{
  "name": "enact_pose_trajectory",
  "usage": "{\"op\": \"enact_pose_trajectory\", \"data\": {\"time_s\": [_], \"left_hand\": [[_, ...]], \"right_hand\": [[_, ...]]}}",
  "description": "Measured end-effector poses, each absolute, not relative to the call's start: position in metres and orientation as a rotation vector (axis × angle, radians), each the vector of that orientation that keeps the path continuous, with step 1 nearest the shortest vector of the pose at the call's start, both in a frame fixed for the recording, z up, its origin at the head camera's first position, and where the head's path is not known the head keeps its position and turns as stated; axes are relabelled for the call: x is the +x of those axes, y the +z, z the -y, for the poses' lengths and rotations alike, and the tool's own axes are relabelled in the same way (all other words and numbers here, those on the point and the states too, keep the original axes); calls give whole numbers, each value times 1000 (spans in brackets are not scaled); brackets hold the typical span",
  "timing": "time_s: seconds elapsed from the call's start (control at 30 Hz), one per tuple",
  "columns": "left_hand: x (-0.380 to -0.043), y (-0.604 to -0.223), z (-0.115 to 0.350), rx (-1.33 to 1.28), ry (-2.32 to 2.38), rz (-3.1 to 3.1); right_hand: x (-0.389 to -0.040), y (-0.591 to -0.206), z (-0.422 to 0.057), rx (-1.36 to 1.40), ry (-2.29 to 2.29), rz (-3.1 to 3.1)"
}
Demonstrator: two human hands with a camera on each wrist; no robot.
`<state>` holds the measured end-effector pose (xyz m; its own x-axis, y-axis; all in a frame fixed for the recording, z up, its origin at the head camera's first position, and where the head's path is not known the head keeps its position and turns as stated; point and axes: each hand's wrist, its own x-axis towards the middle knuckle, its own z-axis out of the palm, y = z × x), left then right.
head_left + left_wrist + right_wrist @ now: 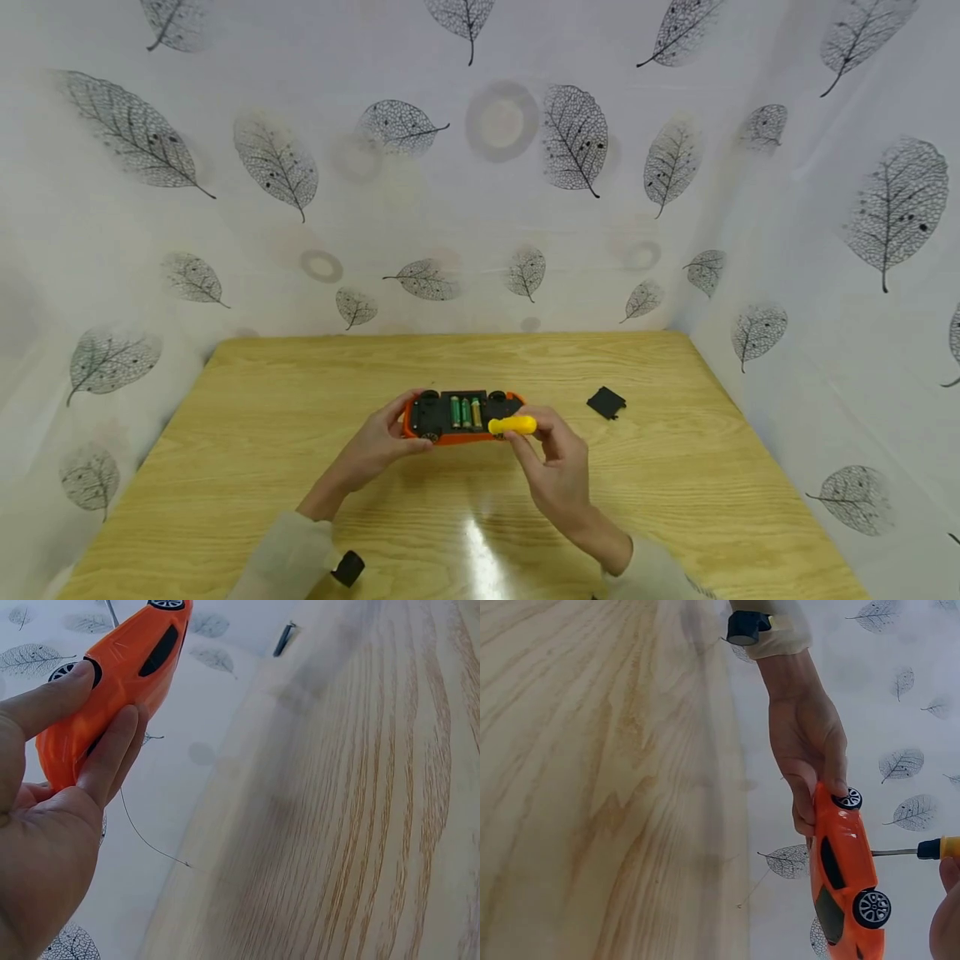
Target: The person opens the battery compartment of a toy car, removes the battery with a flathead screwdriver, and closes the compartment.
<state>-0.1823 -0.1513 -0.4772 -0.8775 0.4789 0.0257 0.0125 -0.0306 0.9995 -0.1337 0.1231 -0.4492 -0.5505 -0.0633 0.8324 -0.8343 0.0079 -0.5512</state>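
My left hand (pixel 375 446) grips one end of an orange toy car (pixel 457 437), its black underside turned up toward the head camera. Three batteries (pixel 466 412) sit side by side in the uncovered compartment. In the left wrist view the thumb lies by a wheel (pixel 64 673) and the fingers reach along the car's body. My right hand (pixel 558 467) pinches the yellow handle of a screwdriver (pixel 517 425) over the other end of the car. Seen from the right wrist, the metal shaft (pixel 896 853) points at the underside; the car's body hides whatever the tip meets.
A small black cover (pixel 606 402) lies on the wooden table (pixel 675 467), to the right beyond my right hand. A leaf-patterned white sheet (pixel 480 208) stands behind the table and along its sides. A black camera (pixel 348 568) is at my left sleeve.
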Motion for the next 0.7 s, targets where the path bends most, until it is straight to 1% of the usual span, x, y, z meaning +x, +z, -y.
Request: {"op": "enact_pose_trajectory", "data": {"time_s": [0.17,0.33,0.7], "left_hand": [[-183,-476,153,521,1966,-1952],[-183,-476,153,520,1980,-1927],[-181,-476,151,594,1976,-1899]], "right_hand": [[-134,-454,-122,987,1584,1601],[-133,-452,-122,987,1578,1602],[-133,-437,-125,848,1636,1630]]}}
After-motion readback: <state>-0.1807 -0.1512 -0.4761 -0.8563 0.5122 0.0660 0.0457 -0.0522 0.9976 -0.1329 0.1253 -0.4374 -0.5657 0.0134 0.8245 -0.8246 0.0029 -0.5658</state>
